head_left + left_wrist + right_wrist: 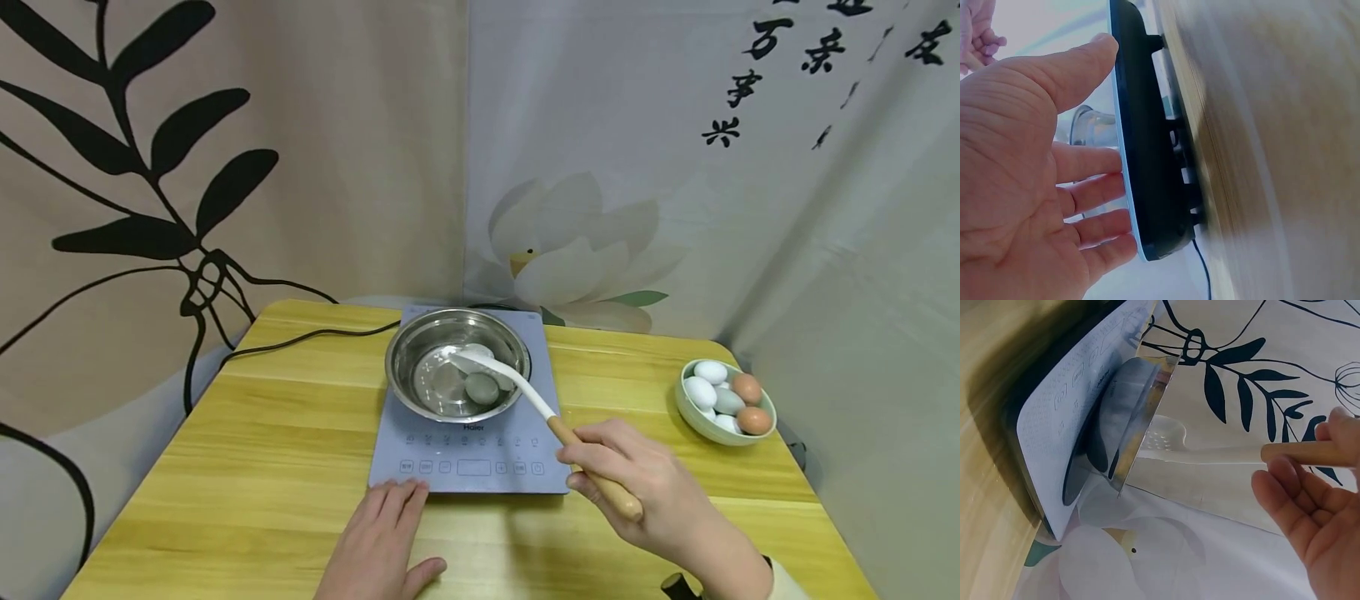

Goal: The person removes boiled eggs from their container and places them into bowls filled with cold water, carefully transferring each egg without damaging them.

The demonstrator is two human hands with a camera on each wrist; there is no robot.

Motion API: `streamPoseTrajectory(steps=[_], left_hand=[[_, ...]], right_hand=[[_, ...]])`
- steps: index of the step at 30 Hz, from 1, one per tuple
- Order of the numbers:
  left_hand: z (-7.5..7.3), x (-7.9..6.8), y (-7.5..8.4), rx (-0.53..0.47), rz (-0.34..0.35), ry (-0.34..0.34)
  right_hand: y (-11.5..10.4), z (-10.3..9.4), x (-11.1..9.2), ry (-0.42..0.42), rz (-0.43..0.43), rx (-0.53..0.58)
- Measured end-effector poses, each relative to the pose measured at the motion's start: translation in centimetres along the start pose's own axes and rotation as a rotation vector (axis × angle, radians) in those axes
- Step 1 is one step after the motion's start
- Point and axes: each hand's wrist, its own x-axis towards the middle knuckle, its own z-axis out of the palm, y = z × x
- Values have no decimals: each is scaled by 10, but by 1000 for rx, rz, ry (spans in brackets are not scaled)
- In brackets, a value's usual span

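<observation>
My right hand (pixel 637 483) grips the wooden handle of a white slotted spoon (pixel 525 387). The spoon's head, with small holes showing in the right wrist view, is over the steel pot (pixel 397 387), at or inside its rim. A greenish egg (pixel 482 388) lies in the pot, with a paler one partly behind the spoon. The pot stands on a Haier induction cooktop (pixel 390 454). With fingers extended, my left hand (pixel 378 537) touches the cooktop's front left edge; in the left wrist view its fingertips rest against that edge and the palm holds nothing.
A pale green bowl (pixel 697 421) of white, greenish and brown eggs stands on the right of the wooden table (pixel 292 442). A black cord (pixel 315 333) runs left from the cooktop. Printed curtains hang behind. A dark cylindrical object (pixel 678 586) shows beside my right wrist.
</observation>
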Motion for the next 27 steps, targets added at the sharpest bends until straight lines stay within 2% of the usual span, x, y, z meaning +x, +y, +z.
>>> streamPoseTrajectory(steps=[8, 11, 14, 16, 21, 24, 27], left_hand=[[-2, 0, 0, -14, -9, -27], [-1, 1, -1, -5, -1, -10], [1, 0, -2, 17, 17, 40], [2, 0, -2, 24, 20, 51], [1, 0, -1, 13, 16, 32], [3, 0, -2, 22, 28, 59], [4, 0, -3, 41, 42, 102]], right_hand=[[0, 6, -3, 49, -12, 129], [1, 12, -3, 96, -27, 177], [4, 20, -6, 148, 2, 275], [7, 28, -13, 188, 62, 384], [12, 43, -29, 292, 313, 641], [11, 46, -30, 318, 409, 702], [10, 50, -30, 307, 439, 709]])
